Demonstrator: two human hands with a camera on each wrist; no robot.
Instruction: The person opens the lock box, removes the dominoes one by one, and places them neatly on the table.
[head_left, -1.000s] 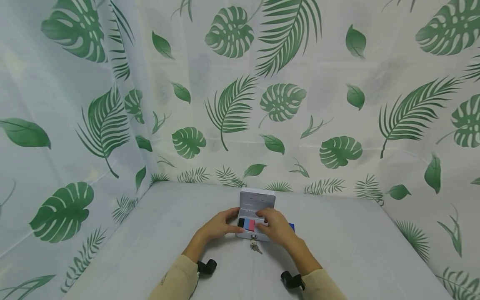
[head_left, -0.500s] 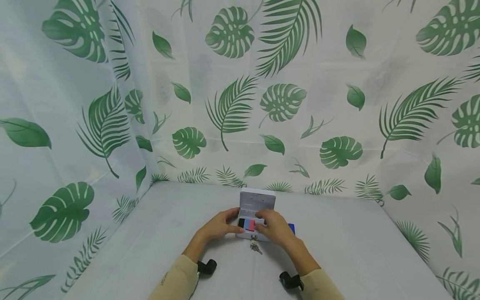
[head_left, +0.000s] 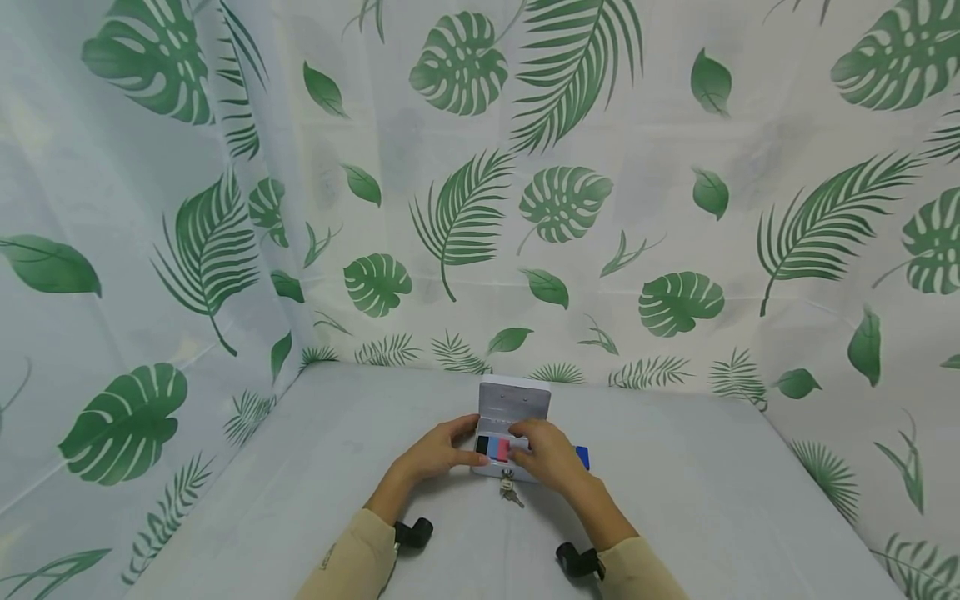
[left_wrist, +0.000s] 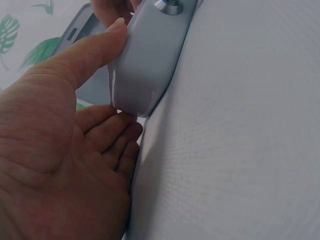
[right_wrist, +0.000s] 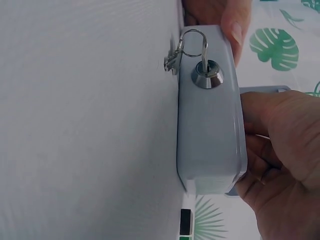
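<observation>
A small pale-grey metal cash box [head_left: 487, 472] stands on the table with its lid [head_left: 514, 402] raised. Side by side in its left part lie a black block [head_left: 482, 447], a blue block [head_left: 492, 448] and a pink-red block [head_left: 503, 451]; their exact kind is too small to tell. My left hand [head_left: 435, 451] holds the box at its left end, thumb on the front rim and fingers against the side. Over the right part of the box my right hand [head_left: 551, 455] reaches in with bent fingers, close to the pink-red block. Whatever lies between those fingers is hidden.
Keys [head_left: 511, 492] on a ring hang from the lock [right_wrist: 207, 75] at the box's front. A blue object [head_left: 582, 457] lies just right of the box, partly behind my right hand. A leaf-patterned curtain [head_left: 465, 208] closes off the table's back and sides.
My right hand has shifted slightly left inside the box, uncovering a bit more of the blue object. My left hand and the box stay in place.
</observation>
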